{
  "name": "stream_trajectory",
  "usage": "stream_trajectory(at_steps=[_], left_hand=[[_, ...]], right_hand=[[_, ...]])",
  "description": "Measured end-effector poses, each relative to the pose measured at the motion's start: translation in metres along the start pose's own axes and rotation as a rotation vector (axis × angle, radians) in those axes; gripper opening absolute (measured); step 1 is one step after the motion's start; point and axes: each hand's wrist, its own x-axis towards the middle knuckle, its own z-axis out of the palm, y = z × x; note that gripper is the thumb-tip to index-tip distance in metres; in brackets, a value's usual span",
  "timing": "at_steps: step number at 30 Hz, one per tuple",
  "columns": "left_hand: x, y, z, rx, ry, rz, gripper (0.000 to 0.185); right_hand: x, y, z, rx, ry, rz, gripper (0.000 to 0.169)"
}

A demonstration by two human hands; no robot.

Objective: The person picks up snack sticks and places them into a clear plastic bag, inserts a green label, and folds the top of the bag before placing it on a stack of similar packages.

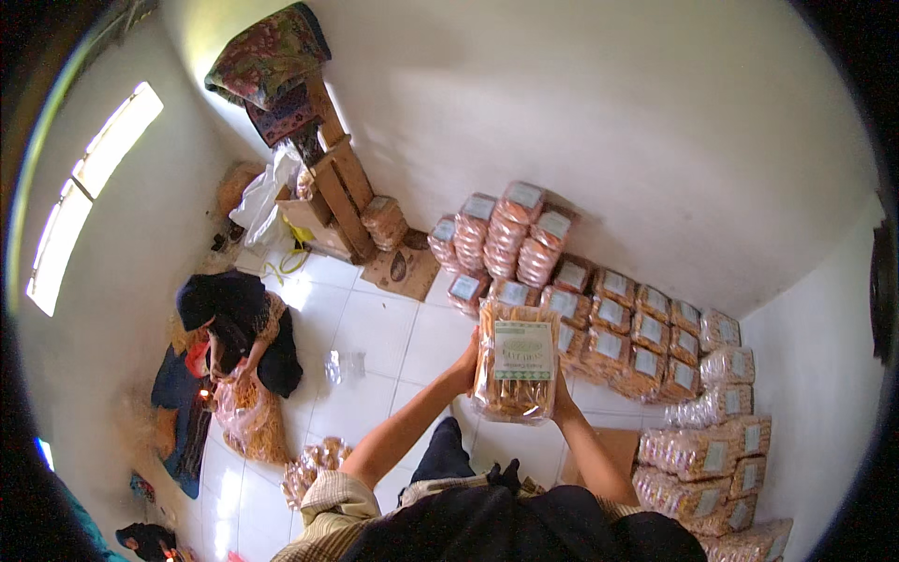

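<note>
Between my two hands I hold up a clear plastic package of stick-shaped snacks, with a pale green printed label on its upper face. My left hand grips its left side, the fingers mostly hidden behind the plastic. On the opposite side my right hand is largely covered by the package. Beyond it, stacked snack packages with similar labels stand in rows on the floor along the wall.
A person sits at the left, handling a large plastic bag of snacks. More wrapped packages pile up at the right wall. Flattened cardboard and a wooden frame lie ahead. Another person shows at the lower left.
</note>
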Motion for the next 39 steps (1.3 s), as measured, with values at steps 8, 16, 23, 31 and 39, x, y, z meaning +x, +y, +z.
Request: stream_trajectory(at_steps=[8,16,23,31,39], left_hand=[[0.023,0.128,-0.098,-0.006,-0.002,-0.020,0.082],[0.075,0.260,-0.082,0.191,-0.138,0.010,0.081],[0.154,0.341,-0.067,0.385,-0.263,-0.037,0.081],[0.239,0.389,-0.054,0.534,-0.402,-0.208,0.080],[0.294,0.364,-0.073,0.666,-0.634,-0.596,0.080]], right_hand=[[0.143,-0.014,0.092,-0.039,-0.080,-0.063,0.052],[0.225,-0.073,0.117,-0.166,-0.048,-0.270,0.051],[0.307,-0.113,0.112,0.129,0.039,-0.391,0.053],[0.375,-0.128,0.106,0.488,0.144,-0.522,0.056],[0.361,-0.053,0.108,0.860,0.523,-0.856,0.059]])
